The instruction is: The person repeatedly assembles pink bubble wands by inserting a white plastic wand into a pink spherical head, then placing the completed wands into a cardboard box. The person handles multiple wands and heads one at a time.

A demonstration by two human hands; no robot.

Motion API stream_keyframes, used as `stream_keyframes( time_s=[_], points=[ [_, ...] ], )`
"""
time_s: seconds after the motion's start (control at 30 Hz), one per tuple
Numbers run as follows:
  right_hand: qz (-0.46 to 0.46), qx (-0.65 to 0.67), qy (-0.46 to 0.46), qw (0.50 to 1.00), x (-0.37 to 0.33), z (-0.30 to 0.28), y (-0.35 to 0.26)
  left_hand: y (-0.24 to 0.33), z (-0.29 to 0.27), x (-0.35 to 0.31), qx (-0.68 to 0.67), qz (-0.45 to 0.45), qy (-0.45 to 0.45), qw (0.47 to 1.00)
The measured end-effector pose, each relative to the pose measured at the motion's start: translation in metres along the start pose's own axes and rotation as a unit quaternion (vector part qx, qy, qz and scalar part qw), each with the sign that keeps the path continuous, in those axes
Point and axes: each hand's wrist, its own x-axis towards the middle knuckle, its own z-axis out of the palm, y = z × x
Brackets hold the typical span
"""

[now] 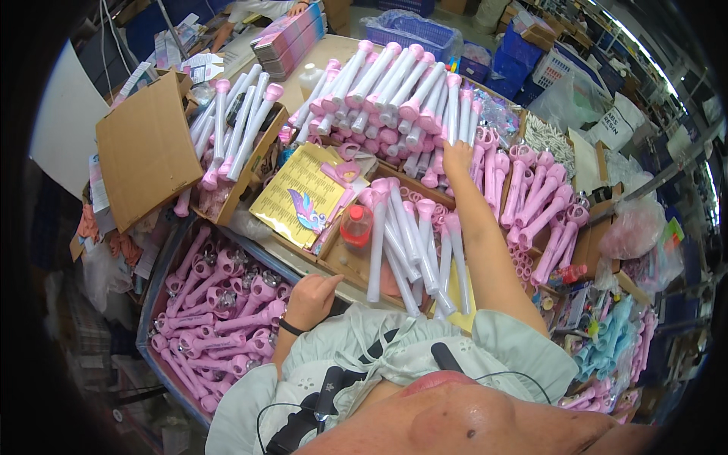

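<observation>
My right hand (456,158) reaches far over the table to a large pile of white tubes with pink ends (383,87). Its fingers are closed at the lower end of one white tube (453,114) on the pile's right side. By the near table edge, my left hand (309,299) is loosely curled, the index finger pointing right, with nothing seen in it. Between my arms, several more white tubes (413,246) lean in a bundle, pink ends away from me. A red-liquid bottle (356,226) stands left of them.
Pink handles (542,199) lie in rows at right. More fill a blue-edged bin (224,326) at lower left. A cardboard box (254,163) holds tubes. Yellow sheets (292,199) lie beside it. Behind stand stacked printed cards (287,44) and a blue basket (413,36).
</observation>
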Motion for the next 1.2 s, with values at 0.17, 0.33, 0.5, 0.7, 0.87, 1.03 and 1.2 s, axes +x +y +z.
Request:
stream_keyframes(
  time_s=[0.17,0.33,0.5,0.7,0.87,1.03,1.2],
  points=[
    [-0.015,0.105,-0.015,0.994,-0.005,-0.013,0.004,0.001,0.006,0.009,-0.016,0.013,-0.010,1.000],
    [0.085,0.390,0.085,0.913,-0.002,-0.043,-0.012,0.000,0.008,0.024,-0.022,0.029,-0.020,0.999],
    [0.091,0.545,0.147,0.820,-0.077,-0.113,-0.037,-0.001,0.002,0.048,0.007,0.026,0.054,0.998],
    [-0.135,0.554,0.069,0.819,-0.182,-0.217,-0.050,-0.006,-0.004,0.075,0.076,-0.008,0.211,0.974],
    [-0.065,0.738,-0.106,0.663,-0.215,-0.253,-0.045,-0.009,-0.009,0.085,0.196,0.019,0.139,0.970],
    [0.005,0.814,-0.092,0.574,-0.208,-0.225,-0.083,-0.003,0.009,0.085,-0.077,-0.028,0.116,0.990],
    [-0.123,0.588,-0.165,0.783,-0.210,-0.210,-0.131,-0.001,0.034,0.086,-0.584,-0.230,0.059,0.776]
  ],
)
